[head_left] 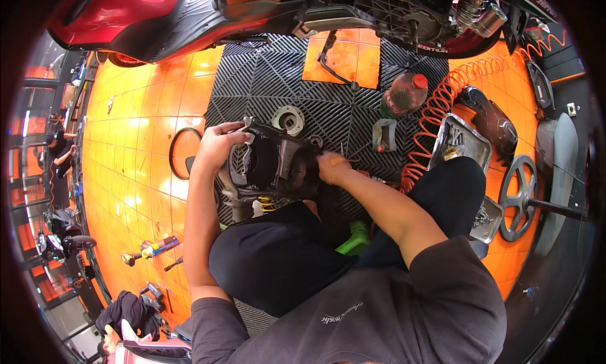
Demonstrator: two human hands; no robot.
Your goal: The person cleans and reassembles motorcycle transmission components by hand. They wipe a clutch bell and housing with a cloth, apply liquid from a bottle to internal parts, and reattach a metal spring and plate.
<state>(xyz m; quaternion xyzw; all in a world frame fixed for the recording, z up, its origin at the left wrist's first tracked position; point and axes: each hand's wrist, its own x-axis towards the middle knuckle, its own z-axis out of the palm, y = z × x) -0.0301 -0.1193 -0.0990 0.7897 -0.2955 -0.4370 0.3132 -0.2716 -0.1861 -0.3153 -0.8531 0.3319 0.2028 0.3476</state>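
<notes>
Grasping black housing [295, 173] by opposite edges: left hand [222, 144], right hand [334, 168]; orange floor [139, 168] spreads leftward

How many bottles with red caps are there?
1: the bottle on the black mat, just left of the coiled hose. More could be hidden.

Over the ribbed mat [346, 114], passage lies between flanged hub [298, 119] and bottle [405, 95]; a black housing [300, 173] blocks the near side, coiled hose [431, 114] the tray's [478, 144] left.

Housing [287, 168] left of bottle [406, 95], motorcycle [344, 17] beyond both
</notes>
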